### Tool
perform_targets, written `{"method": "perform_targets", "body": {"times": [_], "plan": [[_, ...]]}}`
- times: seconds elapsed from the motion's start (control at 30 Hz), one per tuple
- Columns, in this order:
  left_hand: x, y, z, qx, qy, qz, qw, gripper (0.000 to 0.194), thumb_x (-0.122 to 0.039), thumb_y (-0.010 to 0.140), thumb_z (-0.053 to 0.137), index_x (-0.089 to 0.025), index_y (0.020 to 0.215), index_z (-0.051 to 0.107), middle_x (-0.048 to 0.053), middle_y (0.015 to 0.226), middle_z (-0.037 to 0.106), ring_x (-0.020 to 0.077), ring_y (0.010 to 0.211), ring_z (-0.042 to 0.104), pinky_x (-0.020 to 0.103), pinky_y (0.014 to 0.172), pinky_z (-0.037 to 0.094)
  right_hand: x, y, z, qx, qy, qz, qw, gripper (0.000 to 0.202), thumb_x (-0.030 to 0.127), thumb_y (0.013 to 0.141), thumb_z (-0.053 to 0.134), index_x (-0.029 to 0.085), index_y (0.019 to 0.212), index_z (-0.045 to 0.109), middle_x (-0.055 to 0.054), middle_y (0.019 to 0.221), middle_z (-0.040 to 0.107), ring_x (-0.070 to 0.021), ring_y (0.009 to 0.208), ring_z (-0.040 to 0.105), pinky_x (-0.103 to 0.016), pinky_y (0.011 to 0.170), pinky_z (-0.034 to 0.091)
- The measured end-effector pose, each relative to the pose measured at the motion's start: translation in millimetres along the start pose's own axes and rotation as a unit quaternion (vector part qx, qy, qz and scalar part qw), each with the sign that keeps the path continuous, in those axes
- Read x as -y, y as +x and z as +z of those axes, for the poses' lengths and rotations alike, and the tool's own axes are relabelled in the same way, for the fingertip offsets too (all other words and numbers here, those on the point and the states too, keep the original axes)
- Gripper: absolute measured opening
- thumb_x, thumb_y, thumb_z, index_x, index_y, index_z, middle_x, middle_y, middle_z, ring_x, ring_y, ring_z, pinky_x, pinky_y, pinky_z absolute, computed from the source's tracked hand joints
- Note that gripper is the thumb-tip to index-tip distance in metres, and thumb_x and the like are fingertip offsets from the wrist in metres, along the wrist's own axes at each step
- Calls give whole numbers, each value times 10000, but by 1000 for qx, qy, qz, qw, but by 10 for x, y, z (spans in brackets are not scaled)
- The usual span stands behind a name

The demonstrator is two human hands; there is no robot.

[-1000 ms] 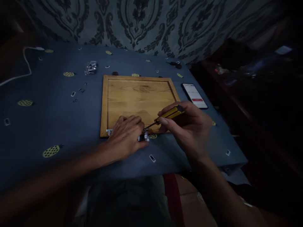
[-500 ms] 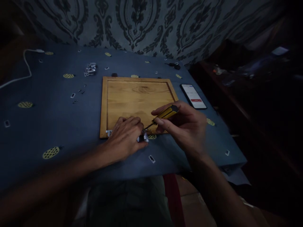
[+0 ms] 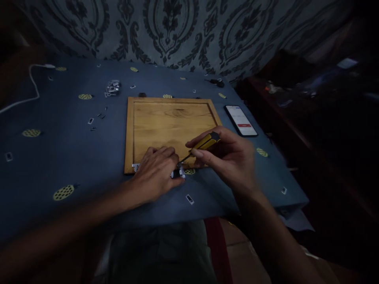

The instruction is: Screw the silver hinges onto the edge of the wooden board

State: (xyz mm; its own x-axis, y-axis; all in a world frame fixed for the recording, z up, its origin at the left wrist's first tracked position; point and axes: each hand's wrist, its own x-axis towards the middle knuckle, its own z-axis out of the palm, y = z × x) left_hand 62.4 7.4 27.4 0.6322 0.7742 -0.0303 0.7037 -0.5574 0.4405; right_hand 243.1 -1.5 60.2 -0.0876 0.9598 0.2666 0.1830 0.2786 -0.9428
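A framed wooden panel lies flat on the blue patterned cloth. My right hand is closed around a yellow and black screwdriver, its shaft slanting down to the left. The tip meets a metal hinge at the panel's near edge. My left hand rests on that edge with fingers bent, its thumb and fingertips holding the hinge. Another metal piece shows at the panel's near left corner, partly behind my left hand.
A pile of metal hinges and several loose screws lie left of the panel. To its right is a lit phone. Behind it lies a dark object. A white cable crosses the far left.
My right hand and the screwdriver have shifted slightly left. My left hand stays on the hinge, almost unmoved.
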Motion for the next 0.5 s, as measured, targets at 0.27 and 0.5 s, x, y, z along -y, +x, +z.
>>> {"method": "perform_targets", "body": {"times": [0.27,0.5], "plan": [[-7,0,-15,5,1,4,1000,300,-401,900,774,-143,1022,681,67,1078,684,289,1088,643,423,917,452,-13,-8,-37,7,-6,-8,1000,192,372,807,851,223,900,773,0,898,773,-68,501,639,-202,490,608],[15,-6,8,-10,0,9,1000,272,-402,898,773,-165,991,676,64,1070,686,285,1088,639,412,897,453,13,-14,-18,13,24,14,1000,267,373,752,896,249,939,752,15,873,787,-94,589,687,-196,521,620]]}}
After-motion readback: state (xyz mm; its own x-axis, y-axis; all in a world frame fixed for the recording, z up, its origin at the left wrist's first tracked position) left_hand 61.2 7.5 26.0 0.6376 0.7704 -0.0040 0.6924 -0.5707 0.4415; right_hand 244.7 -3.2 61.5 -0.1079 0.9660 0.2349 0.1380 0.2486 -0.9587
